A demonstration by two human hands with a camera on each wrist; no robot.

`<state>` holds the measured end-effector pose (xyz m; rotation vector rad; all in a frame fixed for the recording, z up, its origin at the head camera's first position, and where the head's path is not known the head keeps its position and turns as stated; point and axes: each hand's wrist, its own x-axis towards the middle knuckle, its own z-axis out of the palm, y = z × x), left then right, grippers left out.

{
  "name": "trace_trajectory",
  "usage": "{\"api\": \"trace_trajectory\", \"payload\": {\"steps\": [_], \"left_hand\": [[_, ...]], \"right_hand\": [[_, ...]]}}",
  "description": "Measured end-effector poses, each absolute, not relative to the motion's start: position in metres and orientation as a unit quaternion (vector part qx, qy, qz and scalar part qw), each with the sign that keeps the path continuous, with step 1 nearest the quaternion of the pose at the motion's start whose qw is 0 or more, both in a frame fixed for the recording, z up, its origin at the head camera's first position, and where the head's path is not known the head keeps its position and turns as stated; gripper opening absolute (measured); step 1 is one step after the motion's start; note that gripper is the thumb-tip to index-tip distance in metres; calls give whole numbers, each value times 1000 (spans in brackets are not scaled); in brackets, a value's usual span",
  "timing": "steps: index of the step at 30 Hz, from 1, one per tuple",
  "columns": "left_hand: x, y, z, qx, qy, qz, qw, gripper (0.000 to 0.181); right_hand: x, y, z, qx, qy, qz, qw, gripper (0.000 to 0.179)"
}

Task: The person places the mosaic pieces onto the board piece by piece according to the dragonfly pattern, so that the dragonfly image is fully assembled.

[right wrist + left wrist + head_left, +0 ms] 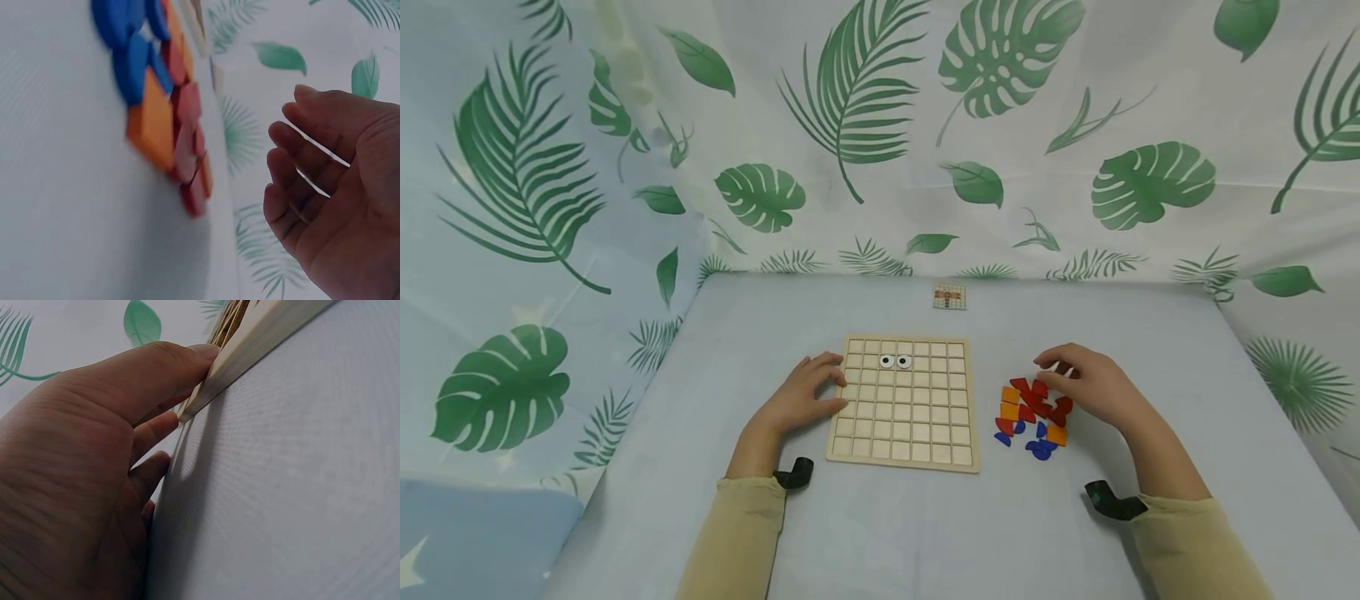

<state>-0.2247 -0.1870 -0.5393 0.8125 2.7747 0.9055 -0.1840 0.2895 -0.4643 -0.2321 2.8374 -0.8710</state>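
Note:
A square wooden grid board (pixel 902 454) lies on the table, with two round eye pieces (pixel 895 361) side by side in cells of an upper row. My left hand (pixel 801 393) rests at the board's left edge, its thumb on the rim in the left wrist view. To the right of the board is a loose pile of flat red pieces (pixel 1036 404), orange squares (pixel 1010 402) and blue half-round pieces (pixel 1041 450). Over the far right side of this pile hovers my right hand (pixel 1088 385), fingers loosely bent with nothing between them in the right wrist view (pixel 337 169).
Behind the board lies a small pattern card (pixel 950 297) showing a grid with a reddish figure. A pale cloth covers the table (pixel 880 533). Leaf-printed curtains (pixel 880 217) hang at the back and both sides.

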Motion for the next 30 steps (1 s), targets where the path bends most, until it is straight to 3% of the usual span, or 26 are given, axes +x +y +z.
{"api": "trace_trajectory", "payload": {"steps": [14, 30], "left_hand": [[-223, -187, -537, 270, 913, 302, 55, 27], [-224, -187, -538, 269, 912, 304, 56, 27]], "right_hand": [[-165, 337, -500, -96, 954, -272, 78, 32], [-166, 343, -513, -137, 955, -255, 61, 24]]}}
